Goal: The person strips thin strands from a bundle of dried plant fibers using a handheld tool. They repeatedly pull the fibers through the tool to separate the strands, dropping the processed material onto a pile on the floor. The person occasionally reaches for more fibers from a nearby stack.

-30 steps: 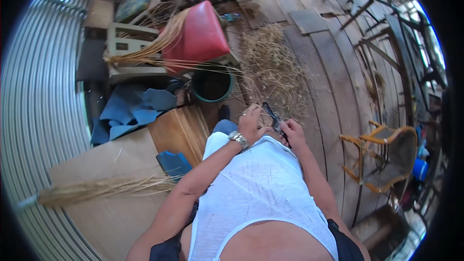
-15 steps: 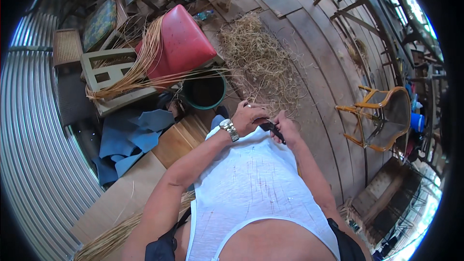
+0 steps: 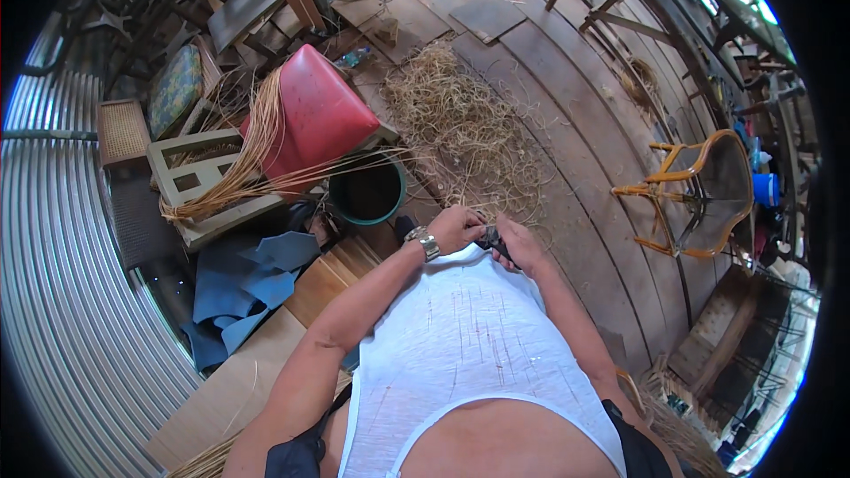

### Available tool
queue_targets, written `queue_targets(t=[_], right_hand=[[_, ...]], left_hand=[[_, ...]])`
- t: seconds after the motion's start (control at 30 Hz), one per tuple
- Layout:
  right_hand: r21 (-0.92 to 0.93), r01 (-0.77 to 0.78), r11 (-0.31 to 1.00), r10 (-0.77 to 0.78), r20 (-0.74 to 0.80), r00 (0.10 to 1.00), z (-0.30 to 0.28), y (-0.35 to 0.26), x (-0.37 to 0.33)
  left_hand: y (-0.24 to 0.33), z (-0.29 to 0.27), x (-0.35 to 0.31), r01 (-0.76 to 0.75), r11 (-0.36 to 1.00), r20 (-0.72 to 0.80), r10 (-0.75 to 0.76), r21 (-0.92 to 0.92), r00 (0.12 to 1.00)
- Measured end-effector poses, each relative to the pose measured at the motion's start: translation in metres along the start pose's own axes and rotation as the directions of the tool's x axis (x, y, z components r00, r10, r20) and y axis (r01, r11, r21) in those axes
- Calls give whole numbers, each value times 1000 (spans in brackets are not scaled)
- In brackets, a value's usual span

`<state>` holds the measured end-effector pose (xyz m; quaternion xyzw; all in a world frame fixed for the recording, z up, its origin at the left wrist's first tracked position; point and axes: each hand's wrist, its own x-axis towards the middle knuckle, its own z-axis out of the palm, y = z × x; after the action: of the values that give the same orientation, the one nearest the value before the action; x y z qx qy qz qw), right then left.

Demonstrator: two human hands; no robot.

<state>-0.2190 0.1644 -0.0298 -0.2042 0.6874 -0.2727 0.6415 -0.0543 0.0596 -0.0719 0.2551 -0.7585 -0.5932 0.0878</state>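
My left hand (image 3: 455,228), with a metal watch at its wrist, is closed, fingers bent, just beyond the hem of my white shirt. Close against it, my right hand (image 3: 523,246) is wrapped round a small dark tool (image 3: 493,236) with a black handle; its exact kind is unclear. What my left fingers pinch is too small to make out. Just past both hands, a tangled heap of thin cane shavings (image 3: 465,115) lies on the plank floor.
Long cane strips (image 3: 268,111) drape over a red padded seat (image 3: 329,106), their ends reaching over a dark green bucket (image 3: 403,190). Blue sheet pieces (image 3: 239,288) lie at left beside a corrugated metal wall (image 3: 62,283). A cane-framed chair (image 3: 708,155) lies at right.
The view has shifted slightly. My two hands are still close together, with the left one's fingers more bent. Less of the dark tool shows past my right hand.
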Motion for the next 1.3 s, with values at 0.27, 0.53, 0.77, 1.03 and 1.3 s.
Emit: queue_targets(t=[0.27,0.53,0.77,1.03,1.3], right_hand=[[-10,67,998,-67,43,997,-26,-2,10],[-6,-45,999,45,231,972,-61,9,22],[-94,-74,993,103,352,930,-59,34,42],[-242,-63,968,89,100,991,-50,51,59],[-405,-335,851,240,-268,933,-99,128,-1]], left_hand=[[22,11,22,-51,962,-4,54,268,999],[2,41,34,-3,939,46,-14,344,999],[11,69,35,246,818,35,-308,519,951],[-27,41,14,134,988,-179,-118,77,977],[-233,-96,-80,222,425,-333,-874,-877,354]])
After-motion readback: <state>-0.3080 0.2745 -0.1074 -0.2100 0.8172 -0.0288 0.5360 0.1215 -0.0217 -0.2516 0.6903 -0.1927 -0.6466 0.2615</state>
